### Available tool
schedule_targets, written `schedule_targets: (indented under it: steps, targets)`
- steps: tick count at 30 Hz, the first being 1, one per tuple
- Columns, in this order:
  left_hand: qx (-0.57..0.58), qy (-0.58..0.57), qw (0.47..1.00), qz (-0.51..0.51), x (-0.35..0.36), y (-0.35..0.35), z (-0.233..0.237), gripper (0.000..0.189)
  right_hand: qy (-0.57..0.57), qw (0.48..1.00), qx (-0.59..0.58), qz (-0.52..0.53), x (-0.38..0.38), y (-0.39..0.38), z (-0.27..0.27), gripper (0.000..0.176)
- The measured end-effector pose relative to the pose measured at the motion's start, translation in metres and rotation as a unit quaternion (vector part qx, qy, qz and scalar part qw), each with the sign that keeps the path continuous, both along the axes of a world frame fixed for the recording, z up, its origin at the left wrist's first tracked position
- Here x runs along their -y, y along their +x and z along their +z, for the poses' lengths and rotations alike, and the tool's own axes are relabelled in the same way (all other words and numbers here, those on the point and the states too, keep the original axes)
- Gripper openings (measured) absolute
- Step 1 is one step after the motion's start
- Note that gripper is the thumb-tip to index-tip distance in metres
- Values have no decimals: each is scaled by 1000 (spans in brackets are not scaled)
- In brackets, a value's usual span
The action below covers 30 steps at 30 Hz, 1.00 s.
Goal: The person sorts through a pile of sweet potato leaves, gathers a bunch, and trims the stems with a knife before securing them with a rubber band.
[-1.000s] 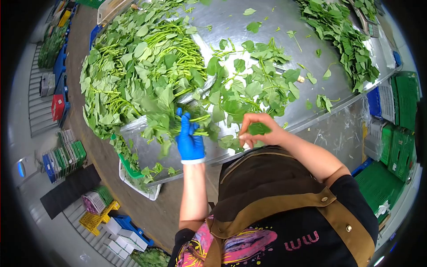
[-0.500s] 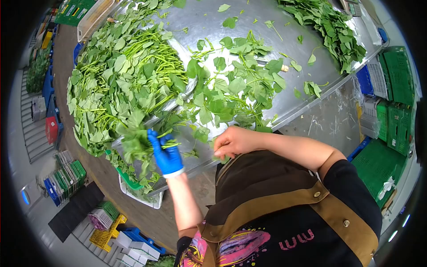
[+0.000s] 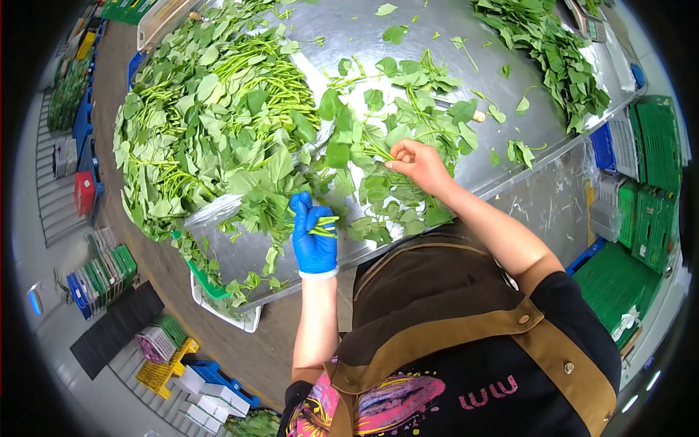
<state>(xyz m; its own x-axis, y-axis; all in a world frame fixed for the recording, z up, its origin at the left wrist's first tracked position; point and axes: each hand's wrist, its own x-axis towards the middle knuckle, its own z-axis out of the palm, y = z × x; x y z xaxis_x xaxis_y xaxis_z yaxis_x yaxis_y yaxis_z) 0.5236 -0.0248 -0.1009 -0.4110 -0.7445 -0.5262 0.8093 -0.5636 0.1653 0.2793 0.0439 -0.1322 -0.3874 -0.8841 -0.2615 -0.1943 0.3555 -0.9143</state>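
My left hand (image 3: 314,237), in a blue glove, is closed around a small bunch of leafy stems (image 3: 273,200), cut ends toward the right. My bare right hand (image 3: 416,164) pinches a green stem at the edge of the loose leafy stems (image 3: 408,109) spread on the metal table (image 3: 342,29). A large heap of leafy greens (image 3: 218,95) covers the table's left part, with clear plastic (image 3: 211,211) at its lower edge. The handle (image 3: 478,116) of a tool sticks out from under the loose stems.
Another pile of greens (image 3: 546,65) lies at the table's upper right, near a scale (image 3: 591,30). Green crates (image 3: 648,182) stand at the right. Below the table's left edge are a green tray (image 3: 207,280) and a white bin (image 3: 244,320).
My right hand has moved up from near the apron to the loose stems and now pinches one. My left hand has shifted right and up a little with its bunch.
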Motion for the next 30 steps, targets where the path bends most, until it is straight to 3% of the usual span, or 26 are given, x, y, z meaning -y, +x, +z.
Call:
schedule_targets:
  steps: [1,2,3,5,9,13,16,20,22,25,28,30]
  targets:
    - [52,4,999,4,-4,-7,4,22,-13,997,62,-31,1,5,14,19]
    - [104,8,994,7,-6,-10,6,26,-24,999,33,-21,2,11,27,20]
    - [115,-17,992,-55,-9,-8,1,32,-37,999,3,-10,2,18,40,21]
    - [148,-32,986,-69,-16,-17,5,32,-73,994,-80,32,3,30,62,19]
    - [259,-95,960,-57,-31,-44,20,28,-198,928,-296,111,5,50,71,15]
    - [276,-87,955,-60,-31,-51,28,30,-241,889,-341,187,1,52,64,16]
    - [274,-84,955,-78,-29,-47,31,32,-221,937,-236,131,1,56,65,23]
    - [301,-121,940,-102,-30,-44,25,35,-19,993,3,118,5,54,74,22]
    - [316,-159,929,-110,-27,-39,17,34,30,973,190,125,6,51,68,18]
    - [312,-144,933,-108,-28,-36,16,33,3,932,359,51,3,59,50,13]
    - [321,-133,935,-74,-29,-35,11,30,-32,944,328,-26,1,64,47,11]
    - [322,-111,940,-33,-28,-35,10,28,-26,921,378,-93,2,58,54,10]
